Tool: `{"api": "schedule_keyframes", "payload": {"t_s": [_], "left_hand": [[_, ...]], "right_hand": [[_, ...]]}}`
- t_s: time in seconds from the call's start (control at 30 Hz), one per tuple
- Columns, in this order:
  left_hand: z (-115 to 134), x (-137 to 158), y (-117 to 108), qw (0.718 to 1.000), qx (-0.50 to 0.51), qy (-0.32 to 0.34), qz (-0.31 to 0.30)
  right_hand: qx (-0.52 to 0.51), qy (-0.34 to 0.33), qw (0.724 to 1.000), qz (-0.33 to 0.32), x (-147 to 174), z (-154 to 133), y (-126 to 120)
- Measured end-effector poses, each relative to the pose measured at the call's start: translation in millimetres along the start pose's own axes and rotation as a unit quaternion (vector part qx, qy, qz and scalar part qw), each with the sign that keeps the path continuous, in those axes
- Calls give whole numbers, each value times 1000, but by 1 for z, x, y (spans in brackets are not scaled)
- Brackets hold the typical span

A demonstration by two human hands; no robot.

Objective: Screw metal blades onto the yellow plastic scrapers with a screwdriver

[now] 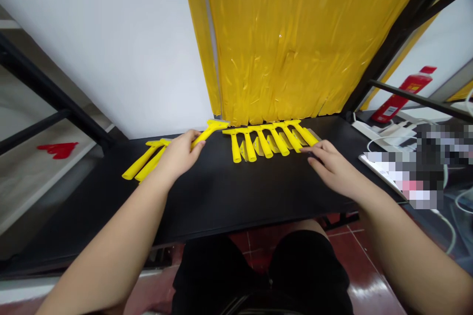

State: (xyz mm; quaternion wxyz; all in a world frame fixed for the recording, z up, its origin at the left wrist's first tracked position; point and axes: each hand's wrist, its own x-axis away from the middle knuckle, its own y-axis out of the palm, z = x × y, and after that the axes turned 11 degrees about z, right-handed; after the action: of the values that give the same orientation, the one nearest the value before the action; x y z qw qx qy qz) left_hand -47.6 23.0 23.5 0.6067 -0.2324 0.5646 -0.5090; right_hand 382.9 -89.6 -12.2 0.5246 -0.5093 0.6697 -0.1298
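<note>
My left hand (181, 152) is closed around the handle of a yellow scraper (210, 130), its wide head pointing right and away from me. Several more yellow scrapers (264, 142) lie side by side in a row on the black tabletop (229, 197), handles towards me. Between their handles show flat, brownish see-through pieces that I cannot make out clearly. At the row's right end is my right hand (328, 167), its thumb and forefinger apart. The forefinger reaches the end of a scraper handle. Left of my left hand, more yellow scrapers (142, 160) lie partly hidden behind my wrist.
Behind the table stand a white panel (111, 49) and a yellow-wrapped surface (295, 44). Black metal frame bars rise at both sides. To the right are a red bottle (402, 93), white cables and a blurred-out patch. A red object (59, 150) lies on the left shelf.
</note>
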Motion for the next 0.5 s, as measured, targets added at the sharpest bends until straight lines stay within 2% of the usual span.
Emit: {"api": "schedule_keyframes", "payload": {"t_s": [0.17,0.3,0.37,0.43,0.5], "left_hand": [[26,-10,25,992,74,92,41],[27,-5,39,980,92,171,38],[24,1,43,972,105,207,23],[21,6,44,960,126,250,-4],[20,11,42,946,151,285,-31]], "right_hand": [[-105,-50,992,49,-72,-36,4],[-219,2,966,135,-120,-45,30],[-257,45,948,180,-131,-40,53],[-322,80,919,215,-131,-32,77],[-392,73,890,221,-124,-24,96]]}}
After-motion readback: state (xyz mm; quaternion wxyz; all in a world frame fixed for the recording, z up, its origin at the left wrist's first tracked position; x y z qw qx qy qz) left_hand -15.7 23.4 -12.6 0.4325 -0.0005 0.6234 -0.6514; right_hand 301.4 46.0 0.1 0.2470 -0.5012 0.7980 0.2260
